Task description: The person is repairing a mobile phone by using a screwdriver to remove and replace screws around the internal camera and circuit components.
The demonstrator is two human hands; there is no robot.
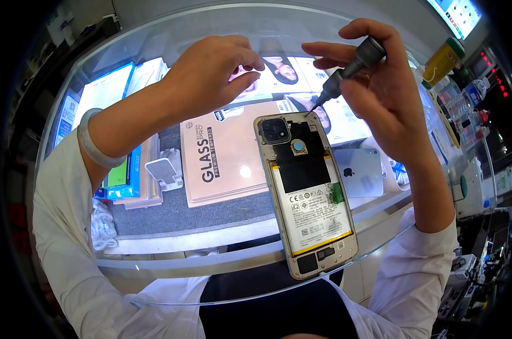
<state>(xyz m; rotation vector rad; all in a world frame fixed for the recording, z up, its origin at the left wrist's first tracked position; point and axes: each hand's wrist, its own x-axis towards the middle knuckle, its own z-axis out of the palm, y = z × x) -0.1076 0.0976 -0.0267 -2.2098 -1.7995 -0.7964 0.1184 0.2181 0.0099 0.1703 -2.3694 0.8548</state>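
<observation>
A smartphone (312, 200) with its back cover off lies on the glass counter, its camera end away from me. Its white battery (318, 217) and a black sheet above that show. My right hand (380, 85) grips a dark grey screwdriver (352, 68), tilted, with its tip at the phone's far right corner. Whether the tip sits in a screw is too small to tell. My left hand (222, 70) hovers left of the screwdriver, beyond the phone, thumb and fingers loosely bent and apart. I see nothing in it.
Beneath the glass top (233, 268) are a pink-beige screen-protector box (228, 152), a white stand (165, 169), a silver tablet-like device (360, 175) and several boxes. A yellow bottle (443, 61) with a green cap stands at the far right, near clear containers. The counter's glass edge curves close to me.
</observation>
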